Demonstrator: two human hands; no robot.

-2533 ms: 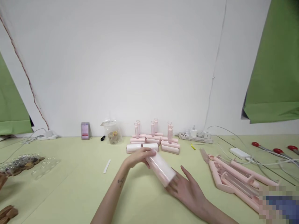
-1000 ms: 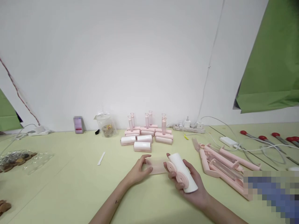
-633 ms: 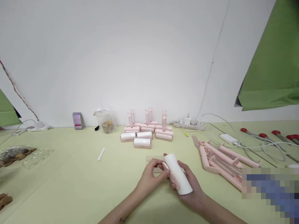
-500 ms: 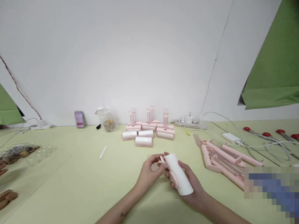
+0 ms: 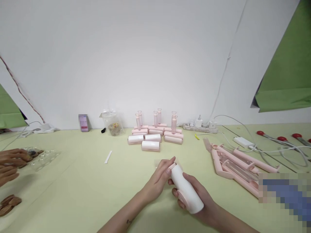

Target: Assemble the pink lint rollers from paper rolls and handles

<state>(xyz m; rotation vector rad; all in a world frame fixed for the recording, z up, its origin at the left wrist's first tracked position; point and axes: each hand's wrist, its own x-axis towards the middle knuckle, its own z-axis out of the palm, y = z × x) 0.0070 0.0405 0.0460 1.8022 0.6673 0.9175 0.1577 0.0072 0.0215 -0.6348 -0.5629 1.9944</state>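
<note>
My right hand (image 5: 194, 194) is wrapped around a white lint roller head with pink end caps (image 5: 186, 189), held just above the pale green table (image 5: 85, 184). My left hand (image 5: 159, 178) touches the roller's far end, fingers stretched over the pink cap. A clear pinkish cover (image 5: 159, 163) lies on the table behind my left hand, mostly hidden by it.
Finished pink and white rollers (image 5: 155, 136) are stacked by the wall. Pink handle frames (image 5: 235, 163) lie at the right, with cables and a power strip (image 5: 200, 127) behind. A white strip (image 5: 108, 157) lies left of centre. Another person's hands (image 5: 11, 163) reach over clear trays (image 5: 41, 155) at far left.
I set one covered roller by the stack, then picked up a bare roller in my right hand. My left hand let go of the clear cover and came onto the roller's far end.
</note>
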